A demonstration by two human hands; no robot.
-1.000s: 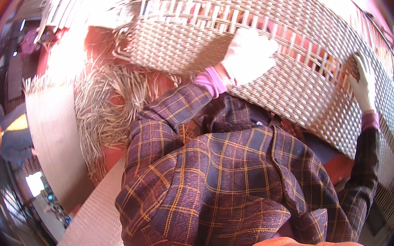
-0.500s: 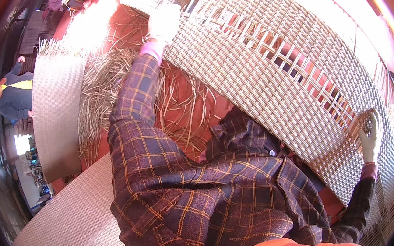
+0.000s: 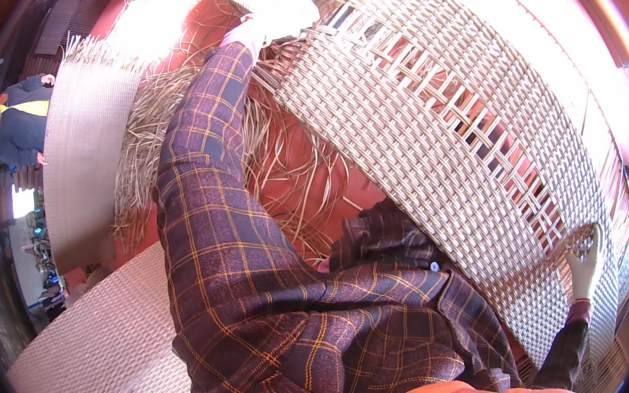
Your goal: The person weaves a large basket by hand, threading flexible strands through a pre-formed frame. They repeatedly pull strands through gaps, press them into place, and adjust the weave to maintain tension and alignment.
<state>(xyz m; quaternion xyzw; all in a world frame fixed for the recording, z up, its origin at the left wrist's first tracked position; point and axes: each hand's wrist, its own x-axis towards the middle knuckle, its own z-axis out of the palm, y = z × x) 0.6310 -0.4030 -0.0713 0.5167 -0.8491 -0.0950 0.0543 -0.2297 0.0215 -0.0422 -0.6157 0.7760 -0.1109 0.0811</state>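
Observation:
A large pale woven cane panel (image 3: 414, 135) slants across the view from the top middle to the lower right, with an open unwoven gap along its middle. My left hand (image 3: 276, 16), in a white glove, stretches far up to the panel's top end, where loose strands stick out. Glare washes it out, so its grip is unclear. My right hand (image 3: 582, 266), also gloved, clasps the panel's lower right edge with its fingers hooked into the weave. Plaid sleeves cover both my arms.
Loose cane strands (image 3: 290, 176) lie tangled on the red floor beside the panel. A second woven mat (image 3: 83, 157) with a fringed edge stands at the left, and another mat (image 3: 95, 343) lies at the lower left. A person in dark clothes (image 3: 20, 125) is at the far left.
My left arm has swung from the panel's middle up to its far top end. My right hand has stayed on the panel's right edge. The view has tilted.

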